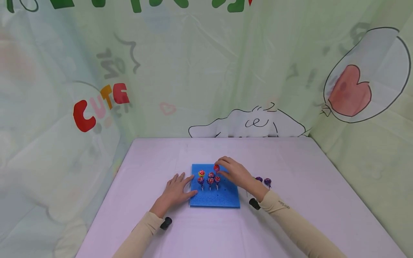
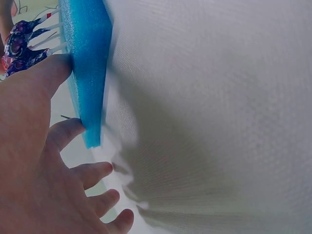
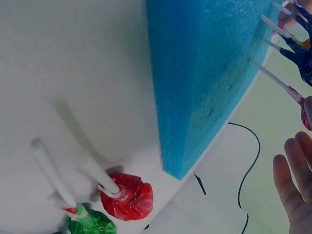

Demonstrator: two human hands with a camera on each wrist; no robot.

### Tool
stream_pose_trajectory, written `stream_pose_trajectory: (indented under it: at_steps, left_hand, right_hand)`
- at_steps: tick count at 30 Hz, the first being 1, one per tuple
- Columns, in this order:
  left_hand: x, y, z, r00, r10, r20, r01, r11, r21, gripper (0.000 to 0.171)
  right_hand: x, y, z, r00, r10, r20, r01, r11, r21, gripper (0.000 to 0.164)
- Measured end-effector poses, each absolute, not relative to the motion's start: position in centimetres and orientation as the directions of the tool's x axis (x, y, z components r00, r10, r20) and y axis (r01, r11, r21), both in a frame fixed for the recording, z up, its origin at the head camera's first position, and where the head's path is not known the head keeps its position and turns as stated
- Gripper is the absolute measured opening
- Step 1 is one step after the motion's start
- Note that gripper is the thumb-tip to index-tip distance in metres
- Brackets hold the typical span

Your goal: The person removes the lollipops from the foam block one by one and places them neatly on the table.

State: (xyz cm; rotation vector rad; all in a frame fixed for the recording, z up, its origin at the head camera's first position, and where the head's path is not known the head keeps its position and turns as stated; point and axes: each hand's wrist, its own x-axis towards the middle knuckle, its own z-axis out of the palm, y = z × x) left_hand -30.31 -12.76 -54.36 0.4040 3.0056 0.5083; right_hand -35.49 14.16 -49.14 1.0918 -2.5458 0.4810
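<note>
A blue foam board (image 1: 214,200) lies on the table with several wrapped lollipops (image 1: 210,181) standing in it on white sticks. Near the board's far edge, my right hand (image 1: 235,172) pinches a red-wrapped lollipop (image 1: 216,167) by its head. In the right wrist view that lollipop's white stick (image 3: 270,75) meets the board's top, while the other fingers stay extended. My left hand (image 1: 175,190) is spread at the board's left side. Its thumb (image 2: 58,70) and index finger (image 2: 68,132) touch the board's edge; the remaining fingers rest toward the tablecloth.
Purple-wrapped lollipops (image 1: 267,181) lie on the table to the right, partly hidden by my right wrist. The right wrist view shows a red lollipop (image 3: 127,196) and a green one (image 3: 91,222) beside the board. Small holes (image 3: 230,87) mark the foam. Printed curtains (image 1: 206,71) enclose the table.
</note>
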Motion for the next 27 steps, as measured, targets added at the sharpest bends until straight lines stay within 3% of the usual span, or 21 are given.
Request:
stream_pose_trajectory:
  at_steps: [8, 16, 22, 27]
  left_hand:
    - [-30.4, -12.8, -54.4, -0.962, 0.271, -0.023, 0.248, 0.908, 0.338, 0.073]
    - [-30.1, -12.8, -54.2, -0.963, 0.268, -0.025, 0.243, 0.905, 0.350, 0.072]
    - [-30.1, -12.8, -54.0, -0.963, 0.268, -0.021, 0.244, 0.906, 0.346, 0.072]
    - [-30.1, -12.8, -54.0, -0.963, 0.269, -0.016, 0.246, 0.900, 0.360, 0.072]
  right_hand:
    - [-35.6, 14.8, -48.2, -0.714, -0.610, 0.343, -0.694, 0.683, -0.229, 0.032]
    - [-35.8, 16.0, -47.9, -0.781, -0.608, 0.143, -0.618, 0.720, -0.316, 0.024]
    - [-36.1, 16.6, -48.3, -0.753, -0.658, 0.001, -0.590, 0.675, -0.444, 0.023]
    - [-36.2, 16.9, -48.6, -0.715, -0.698, -0.015, -0.616, 0.641, -0.458, 0.024]
